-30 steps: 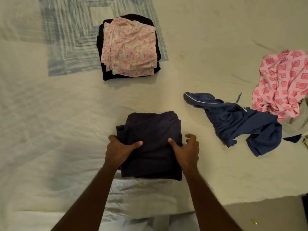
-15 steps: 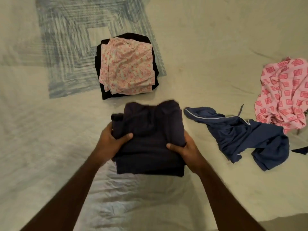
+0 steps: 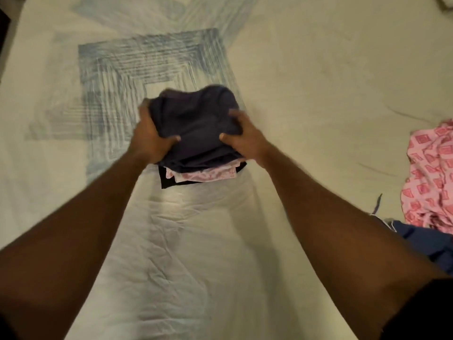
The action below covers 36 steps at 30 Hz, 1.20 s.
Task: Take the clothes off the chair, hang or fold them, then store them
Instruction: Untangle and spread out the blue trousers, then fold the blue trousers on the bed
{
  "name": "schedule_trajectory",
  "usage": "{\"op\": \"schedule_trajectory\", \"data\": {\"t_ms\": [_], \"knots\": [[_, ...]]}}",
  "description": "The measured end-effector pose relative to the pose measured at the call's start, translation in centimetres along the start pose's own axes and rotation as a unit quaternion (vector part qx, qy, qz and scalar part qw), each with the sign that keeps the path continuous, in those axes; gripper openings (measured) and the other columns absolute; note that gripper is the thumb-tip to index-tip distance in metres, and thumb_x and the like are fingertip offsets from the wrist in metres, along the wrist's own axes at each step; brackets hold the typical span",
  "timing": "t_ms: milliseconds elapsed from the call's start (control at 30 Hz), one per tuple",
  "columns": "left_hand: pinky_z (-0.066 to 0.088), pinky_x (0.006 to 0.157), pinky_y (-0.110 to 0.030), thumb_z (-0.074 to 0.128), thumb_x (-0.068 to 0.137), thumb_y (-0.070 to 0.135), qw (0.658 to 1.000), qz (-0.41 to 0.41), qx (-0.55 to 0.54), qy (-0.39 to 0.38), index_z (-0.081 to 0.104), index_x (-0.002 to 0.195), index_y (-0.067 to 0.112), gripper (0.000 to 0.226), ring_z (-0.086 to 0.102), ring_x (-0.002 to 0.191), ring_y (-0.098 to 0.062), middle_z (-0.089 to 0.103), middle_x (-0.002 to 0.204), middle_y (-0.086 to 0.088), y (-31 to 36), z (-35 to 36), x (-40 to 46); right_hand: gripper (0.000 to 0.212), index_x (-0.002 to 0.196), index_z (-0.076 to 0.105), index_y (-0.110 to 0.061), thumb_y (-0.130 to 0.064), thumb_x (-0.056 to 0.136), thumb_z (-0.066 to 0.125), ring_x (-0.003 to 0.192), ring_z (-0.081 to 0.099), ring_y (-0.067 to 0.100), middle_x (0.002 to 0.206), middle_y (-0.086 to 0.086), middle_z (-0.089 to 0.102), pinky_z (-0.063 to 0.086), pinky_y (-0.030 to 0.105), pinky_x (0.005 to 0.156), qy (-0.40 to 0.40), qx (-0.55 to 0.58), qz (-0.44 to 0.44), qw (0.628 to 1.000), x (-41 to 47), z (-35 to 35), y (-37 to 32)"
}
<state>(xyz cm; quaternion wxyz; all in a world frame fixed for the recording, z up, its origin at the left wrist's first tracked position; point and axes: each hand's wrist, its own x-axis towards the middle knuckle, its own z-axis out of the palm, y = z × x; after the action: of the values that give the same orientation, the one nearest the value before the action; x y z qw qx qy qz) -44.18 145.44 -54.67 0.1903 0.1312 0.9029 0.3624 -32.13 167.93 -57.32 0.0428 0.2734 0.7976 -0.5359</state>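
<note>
A folded dark navy garment (image 3: 196, 123) sits over the stack of folded clothes on the bed. My left hand (image 3: 152, 138) grips its left edge and my right hand (image 3: 245, 138) grips its right edge, thumbs on top. Beneath it only the near edges of the folded pink floral garment (image 3: 203, 175) and the black garment (image 3: 169, 181) under that show. An unfolded pink patterned garment (image 3: 431, 177) lies at the right edge. A crumpled blue garment (image 3: 426, 244) lies near my right forearm, partly hidden.
The bed sheet (image 3: 318, 94) is cream with a blue square print (image 3: 122, 77) under and behind the stack. Wrinkled sheet stretches between my arms. A dark gap shows at the far left edge of the bed.
Both hands lifted the folded navy garment off the sheet and carried it forward onto the pink floral stack. The view has shifted forward, pushing the unfolded clothes to the right edge.
</note>
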Motion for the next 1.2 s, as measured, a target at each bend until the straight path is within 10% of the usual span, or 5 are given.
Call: {"op": "schedule_trajectory", "data": {"t_ms": [300, 533, 733, 1000, 1200], "knots": [[0.024, 0.108, -0.064, 0.071, 0.080, 0.018, 0.945, 0.133, 0.275, 0.115, 0.049, 0.133, 0.014, 0.058, 0.019, 0.148, -0.043, 0.017, 0.163, -0.024, 2.1, 7.6, -5.4, 0.059, 0.147, 0.049, -0.027, -0.031, 0.092, 0.069, 0.125, 0.052, 0.024, 0.138, 0.012, 0.049, 0.043, 0.029, 0.104, 0.076, -0.062, -0.072, 0.993, -4.7, 1.7, 5.3], [0.033, 0.100, -0.049, 0.069, 0.082, 0.020, 0.945, 0.236, 0.211, -0.077, 0.060, 0.122, 0.017, 0.041, 0.043, 0.133, -0.033, 0.052, 0.141, -0.009, 5.9, 18.8, -14.2, 0.046, 0.117, 0.063, -0.024, -0.025, 0.072, 0.059, 0.110, 0.061, 0.033, 0.123, 0.002, 0.063, 0.042, 0.046, 0.083, 0.280, -0.333, 0.027, 0.900, -16.5, -5.4, 14.6], [0.044, 0.095, -0.036, 0.070, 0.092, 0.028, 0.946, 0.122, 0.049, -0.296, 0.050, 0.138, 0.015, 0.052, 0.058, 0.116, -0.028, 0.057, 0.130, -0.005, 6.5, 26.3, -21.4, 0.096, 0.148, 0.040, -0.031, -0.081, 0.069, 0.059, 0.131, 0.052, 0.029, 0.144, 0.000, 0.054, 0.045, 0.055, 0.103, 0.121, -0.247, 0.167, 0.947, -24.4, -11.4, 24.4], [0.060, 0.086, -0.047, 0.072, 0.092, 0.038, 0.864, -0.262, -0.337, -0.267, 0.025, 0.135, 0.038, 0.064, 0.067, 0.107, -0.020, 0.064, 0.119, 0.000, 12.2, 30.5, -27.4, 0.035, 0.107, 0.061, -0.027, -0.014, 0.074, 0.059, 0.097, 0.062, 0.030, 0.108, 0.002, 0.062, 0.053, 0.046, 0.081, 0.223, -0.116, 0.063, 0.966, -31.6, -11.1, 26.6], [0.055, 0.071, -0.040, 0.069, 0.094, 0.012, 0.865, -0.224, -0.319, -0.316, 0.061, 0.115, 0.020, 0.023, 0.062, 0.078, -0.022, 0.071, 0.086, -0.003, 16.9, 32.7, -30.3, 0.042, 0.105, 0.070, -0.008, 0.006, 0.067, 0.060, 0.095, 0.065, 0.012, 0.104, 0.000, 0.068, 0.051, 0.022, 0.085, 0.297, 0.043, 0.031, 0.954, -38.6, -14.9, 27.7]]}}
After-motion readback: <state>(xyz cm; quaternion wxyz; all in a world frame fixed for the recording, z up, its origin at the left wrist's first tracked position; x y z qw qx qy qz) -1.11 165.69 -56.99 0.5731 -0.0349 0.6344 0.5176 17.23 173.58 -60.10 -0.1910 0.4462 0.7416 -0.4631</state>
